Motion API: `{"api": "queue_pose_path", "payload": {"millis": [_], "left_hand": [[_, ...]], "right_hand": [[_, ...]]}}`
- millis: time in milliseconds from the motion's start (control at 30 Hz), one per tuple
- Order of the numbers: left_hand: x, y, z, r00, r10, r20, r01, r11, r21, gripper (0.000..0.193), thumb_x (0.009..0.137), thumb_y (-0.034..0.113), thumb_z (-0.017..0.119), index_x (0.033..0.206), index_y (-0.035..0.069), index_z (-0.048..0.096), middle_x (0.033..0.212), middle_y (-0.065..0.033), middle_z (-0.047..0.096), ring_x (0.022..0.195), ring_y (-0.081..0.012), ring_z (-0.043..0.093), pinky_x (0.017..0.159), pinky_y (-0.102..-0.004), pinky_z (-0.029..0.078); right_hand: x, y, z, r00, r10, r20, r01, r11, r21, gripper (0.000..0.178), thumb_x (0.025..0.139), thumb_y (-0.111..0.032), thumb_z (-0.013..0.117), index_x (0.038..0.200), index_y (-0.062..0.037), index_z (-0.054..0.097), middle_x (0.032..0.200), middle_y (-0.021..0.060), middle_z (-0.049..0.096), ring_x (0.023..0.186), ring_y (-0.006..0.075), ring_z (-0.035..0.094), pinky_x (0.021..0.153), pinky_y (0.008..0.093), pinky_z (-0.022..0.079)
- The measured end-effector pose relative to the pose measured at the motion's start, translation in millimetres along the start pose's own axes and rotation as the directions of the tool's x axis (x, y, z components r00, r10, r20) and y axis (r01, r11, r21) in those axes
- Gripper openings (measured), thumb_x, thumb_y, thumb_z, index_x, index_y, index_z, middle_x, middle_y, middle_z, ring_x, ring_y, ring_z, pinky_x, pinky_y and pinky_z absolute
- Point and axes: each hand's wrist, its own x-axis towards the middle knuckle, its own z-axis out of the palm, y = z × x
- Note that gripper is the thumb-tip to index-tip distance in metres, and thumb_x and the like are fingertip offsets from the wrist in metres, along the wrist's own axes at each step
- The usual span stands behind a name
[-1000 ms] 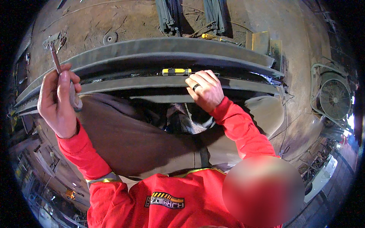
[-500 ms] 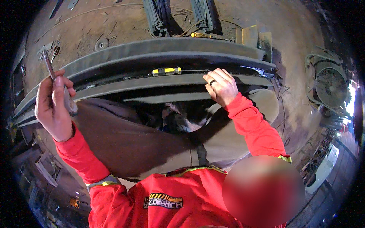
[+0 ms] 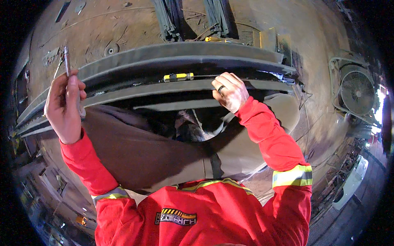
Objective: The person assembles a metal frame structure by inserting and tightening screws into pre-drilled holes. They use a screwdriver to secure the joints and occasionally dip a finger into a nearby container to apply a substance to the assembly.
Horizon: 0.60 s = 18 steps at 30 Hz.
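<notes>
Holds the left hand [image 3: 65, 107] raised over the left end of the long grey metal beam [image 3: 164, 87], pinching a slim reddish-grey rod [image 3: 67, 57] between thumb and fingers. Bends the right hand [image 3: 232, 91] palm-down by the beam's near edge, fingers curled in; cannot tell whether gripping the shaft of the yellow-and-black-handled screwdriver [image 3: 178, 77], set mid-length along the dark channel. Beyond the raised far edge, in the way: a second yellow-handled screwdriver [image 3: 213, 39], bundled dark metal strips [image 3: 167, 22], a small grey wheel [image 3: 111, 50]. Well apart to the right, a round caged fan [image 3: 358, 92].
</notes>
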Motion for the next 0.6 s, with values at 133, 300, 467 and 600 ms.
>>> {"api": "queue_pose_path", "payload": {"millis": [133, 300, 467, 600], "left_hand": [[0.8, 1.5, 11.9, 0.998, 0.018, 0.059, -0.018, 1.0, 0.01, 0.019, 0.093, 0.01, 0.059, 0.108, -0.002, 0.061, 0.081, -0.0031, 0.061, 0.067, -0.0056, 0.053, 0.06, -0.0188, 0.042], [1.3, 6.1, 22.1, 0.991, 0.017, 0.135, -0.023, 0.999, 0.042, 0.018, 0.093, 0.012, 0.059, 0.106, -0.001, 0.061, 0.076, -0.0009, 0.058, 0.064, -0.0047, 0.05, 0.058, -0.0189, 0.04], [1.1, 1.2, 28.3, 0.986, 0.03, 0.165, -0.051, 0.991, 0.126, 0.017, 0.094, 0.015, 0.059, 0.102, 0.0, 0.062, 0.073, -0.0001, 0.057, 0.061, -0.0049, 0.049, 0.055, -0.0195, 0.039], [1.3, 4.3, 34.6, 0.985, -0.012, 0.172, -0.004, 0.996, 0.094, 0.017, 0.094, 0.016, 0.058, 0.1, 0.0, 0.062, 0.072, -0.0007, 0.057, 0.059, -0.0056, 0.05, 0.053, -0.02, 0.039]], "right_hand": [[-1.6, -2.0, -0.7, 0.999, 0.033, 0.027, -0.032, 0.999, -0.035, 0.022, 0.065, -0.011, 0.067, 0.084, -0.0058, 0.057, 0.085, 0.0053, 0.056, 0.087, 0.023, 0.055, 0.077, 0.0351, 0.045], [-3.2, -1.7, 5.8, 0.999, 0.043, 0.003, -0.042, 0.999, -0.027, 0.022, 0.069, -0.014, 0.067, 0.088, -0.0071, 0.057, 0.087, 0.0059, 0.055, 0.09, 0.0242, 0.055, 0.08, 0.0367, 0.044], [-2.8, -1.3, 14.3, 0.999, -0.011, 0.037, 0.013, 0.998, -0.056, 0.021, 0.065, -0.008, 0.069, 0.081, -0.006, 0.055, 0.089, 0.0068, 0.057, 0.087, 0.0265, 0.057, 0.077, 0.0376, 0.046], [-1.0, -6.2, 13.8, 0.999, 0.029, 0.018, -0.027, 0.993, -0.113, 0.015, 0.068, -0.012, 0.069, 0.08, -0.0052, 0.062, 0.091, 0.0052, 0.058, 0.091, 0.0249, 0.057, 0.079, 0.0365, 0.046]]}}
